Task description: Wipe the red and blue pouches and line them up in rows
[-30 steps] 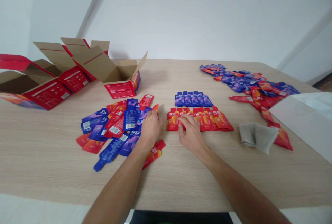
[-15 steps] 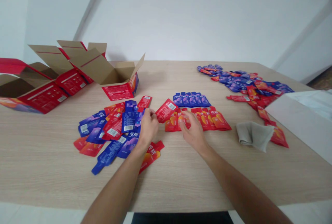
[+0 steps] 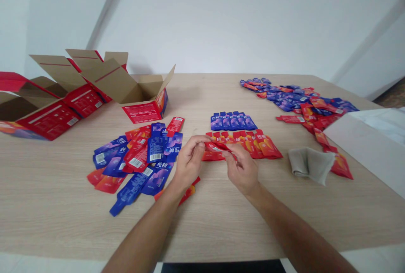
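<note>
A red pouch (image 3: 216, 147) is stretched between my two hands, one end in each. My left hand (image 3: 191, 157) pinches its left end, with fingers closed. At the other end, the fingers of my right hand (image 3: 242, 164) are closed on the pouch too. Right behind it lies a row of overlapping red-orange pouches (image 3: 265, 144), partly covered by my hands. Beyond that row is another of blue pouches (image 3: 233, 121). To the left of my left hand spreads a loose heap of blue and red pouches (image 3: 136, 159), some face down with barcodes showing.
Open red cardboard boxes (image 3: 142, 112) stand at the back left with flaps up. A long pile of blue and red pouches (image 3: 294, 98) lies at the back right. A folded grey cloth (image 3: 310, 164) rests near a white box (image 3: 367, 148) on the right.
The red pouch has moved right, from my left hand alone to between both hands, and now lies turned nearly level. My right hand has closed on its right end.
</note>
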{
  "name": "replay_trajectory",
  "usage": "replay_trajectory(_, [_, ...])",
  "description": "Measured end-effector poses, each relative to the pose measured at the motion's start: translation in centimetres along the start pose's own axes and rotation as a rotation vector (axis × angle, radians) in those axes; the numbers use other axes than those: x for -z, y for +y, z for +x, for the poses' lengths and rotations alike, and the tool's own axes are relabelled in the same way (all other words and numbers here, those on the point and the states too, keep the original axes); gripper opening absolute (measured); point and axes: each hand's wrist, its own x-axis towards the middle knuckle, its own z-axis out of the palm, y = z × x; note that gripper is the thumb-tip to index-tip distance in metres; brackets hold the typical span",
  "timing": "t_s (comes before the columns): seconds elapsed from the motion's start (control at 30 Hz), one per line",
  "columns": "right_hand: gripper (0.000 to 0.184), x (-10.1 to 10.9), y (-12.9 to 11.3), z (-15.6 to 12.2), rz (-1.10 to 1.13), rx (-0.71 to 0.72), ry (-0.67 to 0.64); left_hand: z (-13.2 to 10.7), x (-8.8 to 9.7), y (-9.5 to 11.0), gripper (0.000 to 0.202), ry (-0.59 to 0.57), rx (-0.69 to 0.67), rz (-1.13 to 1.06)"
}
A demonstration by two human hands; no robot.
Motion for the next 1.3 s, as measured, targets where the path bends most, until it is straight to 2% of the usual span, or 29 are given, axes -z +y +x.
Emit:
replay_trajectory(0.1, [0.031,0.1,-0.7,0.3,0.049,0.084,0.003,-0.4,0.0,0.4,0.021,0.015,-0.046,0.022])
replay_trajectory(0.23, [0.031,0.1,-1.3,0.5,0.019,0.068,-0.068,-0.5,0.0,-0.5,0.023,0.030,0.054,0.038])
replay_trajectory(0.4, [0.027,0.2,-1.5,0.6,0.033,-0.026,-0.248,-0.3,0.4,-1.0,0.025,-0.030,0.181,0.047])
replay_trajectory(0.6, [0.032,-0.1,-1.3,0.8,0.178,-0.128,-0.336,-0.1,0.5,-0.7,0.020,-0.060,0.187,-0.022])
replay_trajectory(0.73, [0.026,-0.4,-1.2,1.1,0.249,-0.188,-0.404,0.0,0.6,-1.1,0.020,-0.076,0.254,0.005])
replay_trajectory(1.03, [0.015,-0.3,-0.5,1.6,0.263,-0.292,-0.449,0.0,0.1,-0.7,0.018,-0.014,0.247,0.242])
replay_trajectory(1.3, [0.014,-0.6,-0.2,1.4,0.214,-0.331,-0.409,0.1,-0.6,-0.7,0.018,0.041,0.289,0.301])
